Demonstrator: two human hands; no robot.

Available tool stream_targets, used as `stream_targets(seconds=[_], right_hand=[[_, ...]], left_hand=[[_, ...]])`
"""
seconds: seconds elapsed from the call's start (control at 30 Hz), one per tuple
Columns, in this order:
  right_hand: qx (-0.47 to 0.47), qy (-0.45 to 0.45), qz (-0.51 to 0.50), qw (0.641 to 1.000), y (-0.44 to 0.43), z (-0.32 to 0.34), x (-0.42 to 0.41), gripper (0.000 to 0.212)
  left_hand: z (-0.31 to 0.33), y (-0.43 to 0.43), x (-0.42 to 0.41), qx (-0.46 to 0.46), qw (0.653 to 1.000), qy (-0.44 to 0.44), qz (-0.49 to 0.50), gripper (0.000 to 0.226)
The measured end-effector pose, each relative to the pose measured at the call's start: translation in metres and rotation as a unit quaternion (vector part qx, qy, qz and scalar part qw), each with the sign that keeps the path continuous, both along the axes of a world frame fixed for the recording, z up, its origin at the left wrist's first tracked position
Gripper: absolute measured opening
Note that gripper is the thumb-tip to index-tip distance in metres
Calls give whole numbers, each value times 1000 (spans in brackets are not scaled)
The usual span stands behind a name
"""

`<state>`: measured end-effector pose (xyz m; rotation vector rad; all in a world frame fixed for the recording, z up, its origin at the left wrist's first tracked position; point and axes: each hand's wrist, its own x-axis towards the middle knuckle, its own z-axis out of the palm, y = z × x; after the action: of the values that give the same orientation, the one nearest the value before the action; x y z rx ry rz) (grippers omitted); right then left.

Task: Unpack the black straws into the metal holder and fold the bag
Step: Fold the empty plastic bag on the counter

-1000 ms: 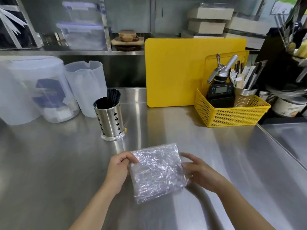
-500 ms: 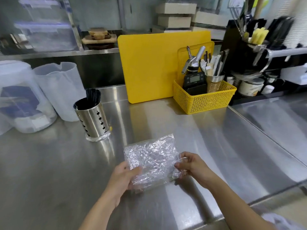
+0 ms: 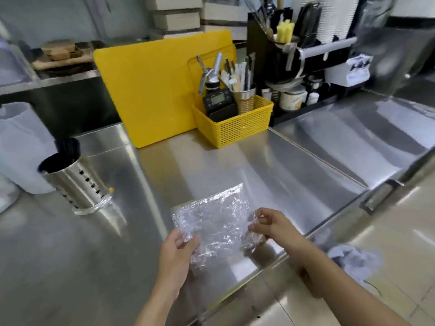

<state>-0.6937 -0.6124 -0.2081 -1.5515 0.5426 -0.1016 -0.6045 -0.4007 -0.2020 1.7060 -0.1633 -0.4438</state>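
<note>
Left hand (image 3: 176,251) and right hand (image 3: 273,225) pinch crinkled bag (image 3: 211,222) edges; black straws (image 3: 67,147) in metal holder (image 3: 75,182)

Bag (image 3: 213,222) between the hands: clear, crinkled, silvery glints. Holder (image 3: 74,182) left of the hands: brushed steel, rows of dark slots; straws (image 3: 67,147) black. Board (image 3: 155,95) and mesh basket (image 3: 237,123) beyond: yellow. Bench (image 3: 235,165): grey steel.

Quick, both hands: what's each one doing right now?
Left hand: closed on the near-left corner of the folded bag.
Right hand: pinching the bag's right edge.
</note>
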Motion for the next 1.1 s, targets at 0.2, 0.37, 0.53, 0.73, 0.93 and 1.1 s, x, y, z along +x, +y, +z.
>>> stream_targets(seconds=[0.2, 0.37, 0.53, 0.73, 0.93, 1.1], right_hand=[[-1, -23, -18, 1000, -84, -6, -37, 13], [-12, -35, -36, 999, -199, -4, -89, 13], [-14, -27, -102, 994, -287, -4, -150, 18], [-6, 5, -163, 987, -341, -37, -216, 8], [16, 79, -237, 968, -356, -100, -260, 13], [8, 135, -277, 951, -369, -170, -273, 25]], left_hand=[[-5, -90, -32, -7, 1000, -27, 8, 14], [-14, -207, -85, -10, 998, -56, 0, 22], [-21, -301, -142, -44, 998, -32, -23, 27], [-36, -362, -190, -7, 996, -12, -91, 33], [-84, -392, -224, 60, 981, -69, -172, 60], [-160, -417, -243, 152, 958, -27, -242, 26]])
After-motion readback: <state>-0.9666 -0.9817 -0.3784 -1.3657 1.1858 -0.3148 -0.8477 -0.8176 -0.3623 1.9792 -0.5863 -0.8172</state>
